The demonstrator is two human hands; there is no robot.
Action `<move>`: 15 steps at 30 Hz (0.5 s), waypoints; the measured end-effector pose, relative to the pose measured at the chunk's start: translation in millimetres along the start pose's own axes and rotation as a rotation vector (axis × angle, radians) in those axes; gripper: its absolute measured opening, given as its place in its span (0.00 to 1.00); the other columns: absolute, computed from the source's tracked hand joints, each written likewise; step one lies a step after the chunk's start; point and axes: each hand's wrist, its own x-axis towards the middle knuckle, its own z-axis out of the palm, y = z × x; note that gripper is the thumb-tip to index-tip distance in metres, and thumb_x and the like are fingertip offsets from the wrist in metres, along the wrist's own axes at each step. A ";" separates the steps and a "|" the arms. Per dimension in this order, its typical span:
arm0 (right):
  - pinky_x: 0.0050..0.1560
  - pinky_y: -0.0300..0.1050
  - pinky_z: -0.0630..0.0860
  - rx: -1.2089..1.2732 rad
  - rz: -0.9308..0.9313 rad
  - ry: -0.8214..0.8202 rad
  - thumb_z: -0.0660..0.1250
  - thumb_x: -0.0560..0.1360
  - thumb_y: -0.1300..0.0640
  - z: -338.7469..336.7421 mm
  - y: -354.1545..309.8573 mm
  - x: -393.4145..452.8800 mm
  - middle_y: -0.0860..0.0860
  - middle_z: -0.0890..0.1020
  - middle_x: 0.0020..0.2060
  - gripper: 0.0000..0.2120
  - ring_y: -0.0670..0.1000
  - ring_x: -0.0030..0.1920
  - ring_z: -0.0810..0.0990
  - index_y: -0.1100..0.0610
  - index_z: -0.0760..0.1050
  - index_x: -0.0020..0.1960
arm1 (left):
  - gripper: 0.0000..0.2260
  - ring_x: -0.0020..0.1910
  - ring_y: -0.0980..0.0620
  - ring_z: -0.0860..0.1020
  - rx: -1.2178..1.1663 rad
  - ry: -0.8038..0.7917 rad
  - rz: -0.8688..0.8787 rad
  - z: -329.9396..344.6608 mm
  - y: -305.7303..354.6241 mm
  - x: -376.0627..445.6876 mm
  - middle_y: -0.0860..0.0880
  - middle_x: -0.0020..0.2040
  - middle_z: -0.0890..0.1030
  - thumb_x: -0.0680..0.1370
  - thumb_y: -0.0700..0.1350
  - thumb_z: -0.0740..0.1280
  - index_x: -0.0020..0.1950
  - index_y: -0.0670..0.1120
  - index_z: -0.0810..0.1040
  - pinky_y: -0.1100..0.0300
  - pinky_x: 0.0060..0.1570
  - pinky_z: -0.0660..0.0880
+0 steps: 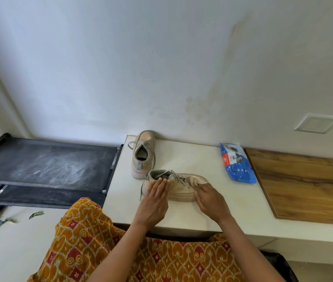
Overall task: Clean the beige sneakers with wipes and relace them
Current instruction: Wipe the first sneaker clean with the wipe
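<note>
Two beige sneakers stand on a white counter [212, 212]. The near sneaker [182, 188] lies crosswise with its toe to the right, laces threaded and loose. My left hand [154, 202] rests flat against its heel side, fingers together. My right hand [210, 200] presses a crumpled beige-white wipe [199, 181] on the toe cap. The far sneaker [143, 153] stands upright behind it, toe against the wall, its lace ends hanging. A blue pack of wipes [237, 162] lies to the right.
A wooden board [308, 186] covers the counter on the right. A dusty black rack shelf [47, 161] stands to the left of the counter. My orange patterned garment [141, 251] fills the foreground. Small scraps lie on the floor at lower left.
</note>
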 end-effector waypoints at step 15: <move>0.70 0.52 0.50 -0.053 0.234 -0.061 0.51 0.78 0.45 15.1 -4.8 -4.7 0.46 0.72 0.68 0.23 0.52 0.71 0.63 0.48 0.69 0.69 | 0.32 0.72 0.46 0.58 -0.062 0.056 -0.019 2.3 8.4 2.7 0.41 0.71 0.67 0.76 0.48 0.53 0.76 0.41 0.42 0.50 0.73 0.47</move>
